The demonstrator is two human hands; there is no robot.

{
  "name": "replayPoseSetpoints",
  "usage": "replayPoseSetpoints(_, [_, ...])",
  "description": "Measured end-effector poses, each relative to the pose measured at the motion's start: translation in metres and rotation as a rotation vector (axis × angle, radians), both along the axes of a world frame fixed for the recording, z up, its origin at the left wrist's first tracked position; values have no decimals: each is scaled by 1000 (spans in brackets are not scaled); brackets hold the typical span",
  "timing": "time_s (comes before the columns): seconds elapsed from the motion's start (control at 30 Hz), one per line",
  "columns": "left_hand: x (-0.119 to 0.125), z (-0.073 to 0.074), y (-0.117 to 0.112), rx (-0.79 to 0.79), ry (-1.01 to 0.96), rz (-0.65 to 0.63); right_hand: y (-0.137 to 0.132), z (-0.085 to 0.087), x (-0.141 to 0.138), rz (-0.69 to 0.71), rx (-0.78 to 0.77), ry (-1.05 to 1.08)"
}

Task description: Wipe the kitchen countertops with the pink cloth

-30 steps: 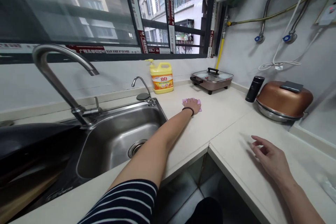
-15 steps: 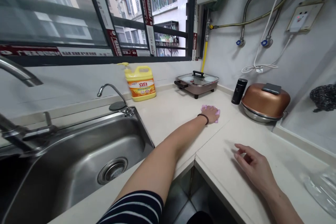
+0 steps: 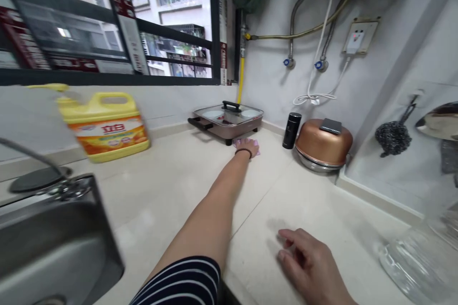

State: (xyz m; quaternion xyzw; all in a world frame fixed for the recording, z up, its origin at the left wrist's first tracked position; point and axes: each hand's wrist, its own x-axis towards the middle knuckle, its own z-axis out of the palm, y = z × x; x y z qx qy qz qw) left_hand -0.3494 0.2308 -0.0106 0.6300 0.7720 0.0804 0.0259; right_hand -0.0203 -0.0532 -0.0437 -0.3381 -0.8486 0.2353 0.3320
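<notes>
Stretched far across the white countertop [image 3: 161, 205], my left hand [image 3: 247, 146] presses down on a pink cloth [image 3: 256, 144], whose edges show past the fingers. The hand lies just in front of an electric pan [image 3: 229, 119] with a glass lid. A dark bracelet circles my left wrist. My right hand [image 3: 311, 264] hovers over or rests near the counter at the lower right; I cannot tell whether it touches. Its fingers are loosely curled and apart, with nothing in them.
A yellow detergent jug [image 3: 107, 126] stands left, beside the steel sink [image 3: 60, 257]. A black flask [image 3: 291, 130] and a copper-coloured lidded pot [image 3: 324, 143] stand in the corner. Clear glassware [image 3: 411, 267] is at the lower right. A scrubber [image 3: 393, 139] hangs on the wall.
The view has shifted right and closer to the corner. My left hand has slid the pink cloth farther back, up to the pan's front. My right hand keeps its loose curl.
</notes>
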Motion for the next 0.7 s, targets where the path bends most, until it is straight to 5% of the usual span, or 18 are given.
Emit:
replayPoseSetpoints(0.13, [23, -3, 13, 6, 22, -7, -3, 2, -10, 37, 12, -26])
replayPoseSetpoints(0.33, [110, -13, -1, -18, 34, -248, 1, 1, -3, -14, 10, 67])
replayPoseSetpoints(0.53, [188, -19, -53, -59, 35, -586, 13, -1, 6, -116, 53, 152])
replayPoseSetpoints(0.7, [205, -20, -119, -78, 32, -692, 23, -3, 16, -191, 2, 188])
